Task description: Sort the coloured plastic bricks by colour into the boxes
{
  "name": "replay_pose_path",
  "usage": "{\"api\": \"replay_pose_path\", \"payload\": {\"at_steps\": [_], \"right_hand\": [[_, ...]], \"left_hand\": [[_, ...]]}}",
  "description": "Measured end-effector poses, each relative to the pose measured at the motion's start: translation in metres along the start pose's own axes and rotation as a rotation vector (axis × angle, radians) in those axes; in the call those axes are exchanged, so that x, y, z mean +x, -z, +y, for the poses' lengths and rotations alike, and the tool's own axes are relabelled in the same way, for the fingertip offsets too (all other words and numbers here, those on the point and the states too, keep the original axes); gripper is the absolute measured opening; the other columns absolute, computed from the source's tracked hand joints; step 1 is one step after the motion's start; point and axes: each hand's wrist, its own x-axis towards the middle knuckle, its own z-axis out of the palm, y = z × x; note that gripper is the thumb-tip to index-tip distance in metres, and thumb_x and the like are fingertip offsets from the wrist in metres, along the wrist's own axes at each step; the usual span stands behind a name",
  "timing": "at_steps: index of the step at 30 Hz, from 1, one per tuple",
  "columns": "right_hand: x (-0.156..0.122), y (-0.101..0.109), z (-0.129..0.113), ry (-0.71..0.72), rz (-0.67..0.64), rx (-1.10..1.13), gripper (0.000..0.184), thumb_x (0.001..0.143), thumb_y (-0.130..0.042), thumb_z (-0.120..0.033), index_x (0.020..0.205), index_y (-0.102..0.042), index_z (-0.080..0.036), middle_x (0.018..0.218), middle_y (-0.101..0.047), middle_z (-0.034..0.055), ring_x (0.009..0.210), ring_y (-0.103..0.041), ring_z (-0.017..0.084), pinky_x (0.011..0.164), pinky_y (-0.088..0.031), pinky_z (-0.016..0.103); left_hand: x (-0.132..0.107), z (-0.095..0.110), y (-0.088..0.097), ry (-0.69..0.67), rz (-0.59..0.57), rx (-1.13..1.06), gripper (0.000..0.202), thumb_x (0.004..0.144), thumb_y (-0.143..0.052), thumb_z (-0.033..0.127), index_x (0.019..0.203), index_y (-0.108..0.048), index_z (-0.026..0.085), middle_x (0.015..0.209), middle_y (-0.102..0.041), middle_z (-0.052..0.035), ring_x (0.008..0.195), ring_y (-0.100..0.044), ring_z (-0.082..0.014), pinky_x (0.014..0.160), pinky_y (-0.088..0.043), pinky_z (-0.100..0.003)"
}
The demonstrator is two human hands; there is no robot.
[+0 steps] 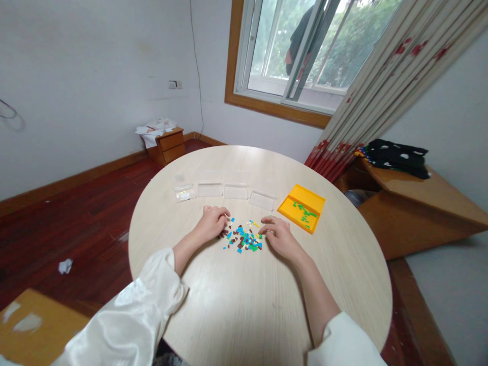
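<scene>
A small heap of tiny coloured pieces [243, 238], blue, brown, green and yellow, lies on the round pale wooden table [236, 305]. My left hand [212, 222] rests at the heap's left edge with its fingers curled in; what they hold is too small to make out. My right hand [277, 235] sits at the heap's right edge, fingers bent and tips touching the pieces. An orange tray [302, 207] with several green pieces stands just right of my right hand. Several clear shallow containers [210, 189] lie in a row beyond the heap.
A low wooden cabinet [166, 143] with papers stands by the far wall. A wooden desk [415, 198] with dark cloth on it is to the right, under a striped curtain [381, 91]. Crumpled paper [65, 266] lies on the red floor; a cardboard box [34, 325] sits near left.
</scene>
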Motion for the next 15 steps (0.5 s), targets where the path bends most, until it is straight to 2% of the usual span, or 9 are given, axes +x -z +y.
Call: {"api": "replay_pose_path", "payload": {"at_steps": [7,15], "right_hand": [[-0.002,0.007,-0.002,0.037,-0.039,0.023,0.033,0.071,-0.041,-0.008,0.070,-0.071,-0.023,0.113,-0.061,0.0053,0.111,-0.050,0.023,0.098,-0.031,0.047],[-0.005,0.015,0.003,0.003,-0.088,-0.002,0.034,0.069,-0.043,-0.006,0.070,-0.072,-0.024,0.115,-0.061,0.0045,0.113,-0.050,0.023,0.100,-0.030,0.048]], "left_hand": [[0.001,0.000,-0.001,0.003,-0.001,0.002,0.033,0.072,-0.035,0.007,0.083,-0.064,0.018,0.070,-0.069,-0.0002,0.080,-0.060,-0.0185,0.093,-0.028,-0.042],[0.000,-0.001,0.000,0.002,0.008,-0.010,0.031,0.074,-0.035,0.008,0.081,-0.063,0.018,0.069,-0.068,0.0000,0.078,-0.060,-0.0184,0.093,-0.027,-0.043]]}}
